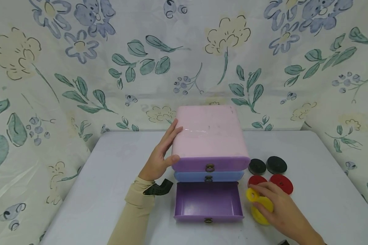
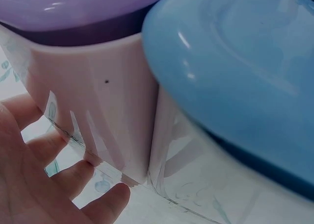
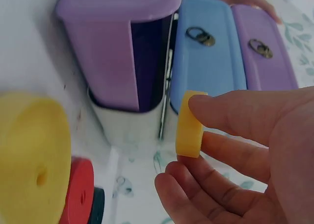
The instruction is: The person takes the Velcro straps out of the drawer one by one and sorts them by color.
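A pink chest (image 1: 210, 134) with purple and blue drawers stands mid-table, its bottom purple drawer (image 1: 208, 200) pulled out and its purple floor showing. Fingers straight and spread, my left hand (image 1: 159, 154) rests along the chest's left side; the left wrist view shows its fingertips at the pink wall. To the right of the open drawer, my right hand (image 1: 283, 209) pinches a small yellow disc (image 3: 190, 128) between thumb and fingers, above a larger yellow disc (image 1: 259, 217). The right hand covers part of that larger disc.
Two red discs, one (image 1: 282, 183) farther right and one (image 1: 255, 179) nearer the chest, lie behind the yellow one. Beyond them are two black discs, a smaller (image 1: 257, 166) and a larger (image 1: 276, 165). A floral cloth (image 1: 196, 51) hangs behind the white table (image 1: 110, 170).
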The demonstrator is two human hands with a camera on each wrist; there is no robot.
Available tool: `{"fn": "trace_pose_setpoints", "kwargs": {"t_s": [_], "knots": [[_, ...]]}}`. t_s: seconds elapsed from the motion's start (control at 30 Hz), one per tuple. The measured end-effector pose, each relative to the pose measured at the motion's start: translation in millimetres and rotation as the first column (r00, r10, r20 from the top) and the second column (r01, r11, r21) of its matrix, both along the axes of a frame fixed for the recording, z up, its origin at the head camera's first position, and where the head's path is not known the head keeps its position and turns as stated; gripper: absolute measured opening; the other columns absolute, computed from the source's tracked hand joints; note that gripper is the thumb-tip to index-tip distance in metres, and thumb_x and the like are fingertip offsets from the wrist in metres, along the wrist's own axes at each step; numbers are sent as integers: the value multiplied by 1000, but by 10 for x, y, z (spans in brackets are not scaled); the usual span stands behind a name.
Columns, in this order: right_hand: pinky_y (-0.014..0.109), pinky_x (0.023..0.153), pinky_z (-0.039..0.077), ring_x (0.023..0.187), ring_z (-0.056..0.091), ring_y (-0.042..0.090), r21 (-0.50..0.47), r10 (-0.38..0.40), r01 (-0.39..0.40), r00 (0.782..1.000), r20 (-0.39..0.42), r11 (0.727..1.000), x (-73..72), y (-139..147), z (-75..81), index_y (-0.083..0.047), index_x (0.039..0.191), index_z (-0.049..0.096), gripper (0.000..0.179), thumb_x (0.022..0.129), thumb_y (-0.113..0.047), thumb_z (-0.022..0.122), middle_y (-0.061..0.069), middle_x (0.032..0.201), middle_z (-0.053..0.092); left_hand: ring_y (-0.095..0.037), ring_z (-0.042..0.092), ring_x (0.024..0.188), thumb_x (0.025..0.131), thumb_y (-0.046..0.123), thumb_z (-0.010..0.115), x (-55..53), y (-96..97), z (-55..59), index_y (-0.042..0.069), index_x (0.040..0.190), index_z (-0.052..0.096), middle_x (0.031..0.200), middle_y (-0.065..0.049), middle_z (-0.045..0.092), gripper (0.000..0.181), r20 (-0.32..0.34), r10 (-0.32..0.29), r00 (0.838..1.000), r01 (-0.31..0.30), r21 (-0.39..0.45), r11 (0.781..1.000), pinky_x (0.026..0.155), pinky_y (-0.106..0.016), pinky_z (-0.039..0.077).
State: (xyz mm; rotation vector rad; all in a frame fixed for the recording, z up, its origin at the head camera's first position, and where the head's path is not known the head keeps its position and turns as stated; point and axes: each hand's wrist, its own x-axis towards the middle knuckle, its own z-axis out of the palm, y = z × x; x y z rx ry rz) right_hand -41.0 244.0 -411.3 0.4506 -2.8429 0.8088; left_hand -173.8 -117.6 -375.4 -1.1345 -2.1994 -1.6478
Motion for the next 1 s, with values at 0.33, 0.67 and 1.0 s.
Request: {"fn": "trace_pose_setpoints", "kwargs": {"t_s": [0.33, 0.67, 1.0], "knots": [[45, 81, 59, 99, 65, 27, 48, -85, 82, 995, 57, 995, 13, 184, -44, -9, 125, 69, 46, 82, -15, 84, 8, 115, 64, -22, 6, 155, 94, 68, 53, -6, -5, -14, 10, 159, 31, 169, -2, 6, 89, -3, -6, 1000, 6, 3, 1000, 122, -44, 20], [54, 85, 56, 105, 62, 37, 129, -158, 139, 976, 148, 982, 39, 325, -143, -7, 130, 65, 51, 82, -14, 83, 14, 118, 61, -24, 7, 154, 94, 67, 52, -8, -5, -15, 9, 159, 31, 169, -3, 7, 89, -15, -8, 1000, 8, 9, 1000, 122, -42, 20], [57, 85, 55, 105, 60, 40, 180, -182, 146, 962, 202, 973, 69, 488, -232, -2, 130, 63, 54, 81, -11, 83, 23, 123, 59, -24, 6, 155, 95, 67, 52, -10, -3, -21, 9, 158, 31, 169, -4, 6, 89, -21, -10, 1000, 10, 5, 1000, 122, -41, 20]]}}
